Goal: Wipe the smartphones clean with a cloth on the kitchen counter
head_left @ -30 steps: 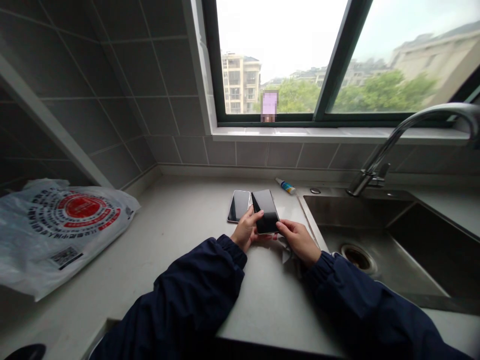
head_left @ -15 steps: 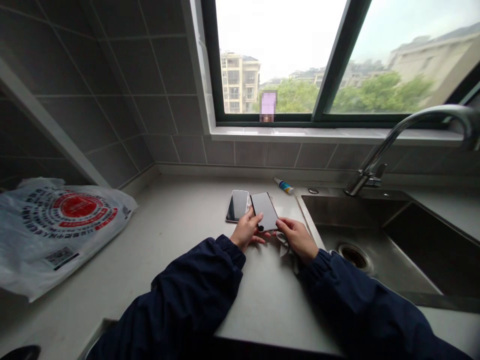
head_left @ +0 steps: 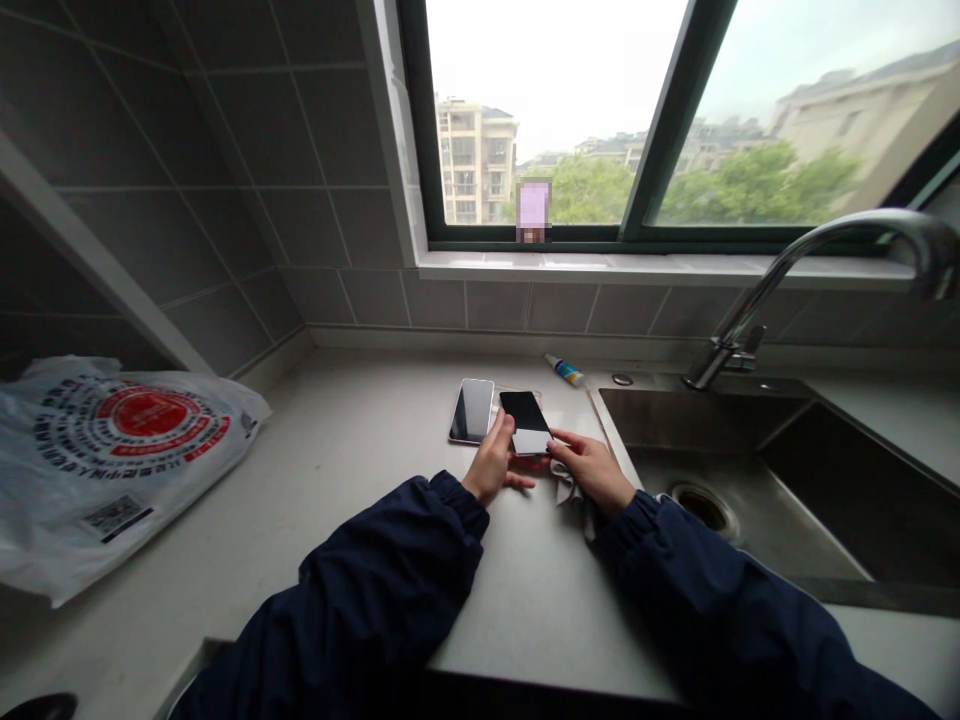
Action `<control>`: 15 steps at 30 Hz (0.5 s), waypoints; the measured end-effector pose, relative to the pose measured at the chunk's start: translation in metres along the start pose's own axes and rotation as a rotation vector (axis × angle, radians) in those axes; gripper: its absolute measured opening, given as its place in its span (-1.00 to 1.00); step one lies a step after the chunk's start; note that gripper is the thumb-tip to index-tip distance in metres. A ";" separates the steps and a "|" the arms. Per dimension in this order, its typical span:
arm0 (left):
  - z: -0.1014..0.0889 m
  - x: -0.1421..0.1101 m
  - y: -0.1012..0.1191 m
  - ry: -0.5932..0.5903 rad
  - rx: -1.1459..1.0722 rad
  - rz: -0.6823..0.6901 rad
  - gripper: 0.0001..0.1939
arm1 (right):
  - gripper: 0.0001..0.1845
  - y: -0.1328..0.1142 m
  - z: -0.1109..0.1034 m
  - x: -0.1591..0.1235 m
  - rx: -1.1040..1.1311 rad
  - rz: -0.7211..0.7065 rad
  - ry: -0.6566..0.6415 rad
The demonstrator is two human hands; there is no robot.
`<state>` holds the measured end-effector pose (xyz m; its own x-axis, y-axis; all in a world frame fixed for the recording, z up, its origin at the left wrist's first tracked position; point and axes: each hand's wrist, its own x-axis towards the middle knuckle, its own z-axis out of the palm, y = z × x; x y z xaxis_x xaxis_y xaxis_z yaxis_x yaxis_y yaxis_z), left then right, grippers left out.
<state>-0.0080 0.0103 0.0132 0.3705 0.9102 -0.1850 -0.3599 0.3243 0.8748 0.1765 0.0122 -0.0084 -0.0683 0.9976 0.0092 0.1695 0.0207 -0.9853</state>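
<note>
Far L on counter (head_left: 360, 520): plastic bag (head_left: 60, 500) w/ red circle (head_left: 145, 412), black Chinese chars in rings, too small to read, + QR code (head_left: 116, 517). Flat phone (head_left: 471, 412) mid-counter. L hand (head_left: 491, 465): thumb on L edge of held phone (head_left: 525, 415), fingers under, slightly spread. Tube (head_left: 564, 370) behind, blue/yellow label illegible. Grey cloth (head_left: 566, 482) under R hand (head_left: 592, 470), thumb + fingers pinching phone's near R corner. Sink (head_left: 810, 540) far R.
</note>
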 end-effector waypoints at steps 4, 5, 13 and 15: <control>-0.001 -0.002 -0.001 -0.063 0.113 0.045 -0.07 | -0.31 0.002 -0.003 -0.001 -0.107 -0.031 0.019; -0.001 -0.002 -0.001 -0.063 0.123 0.054 -0.06 | -0.28 0.002 -0.004 -0.002 -0.133 -0.042 0.025; -0.001 -0.002 0.001 -0.077 0.163 0.044 -0.04 | -0.26 -0.002 -0.006 -0.001 -0.228 -0.094 0.066; -0.001 -0.002 0.001 -0.074 0.183 0.037 -0.04 | -0.24 -0.002 -0.006 -0.001 -0.229 -0.088 0.087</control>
<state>-0.0102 0.0094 0.0141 0.4246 0.8970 -0.1232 -0.2150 0.2320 0.9486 0.1823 0.0121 -0.0058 -0.0094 0.9930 0.1173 0.3860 0.1118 -0.9157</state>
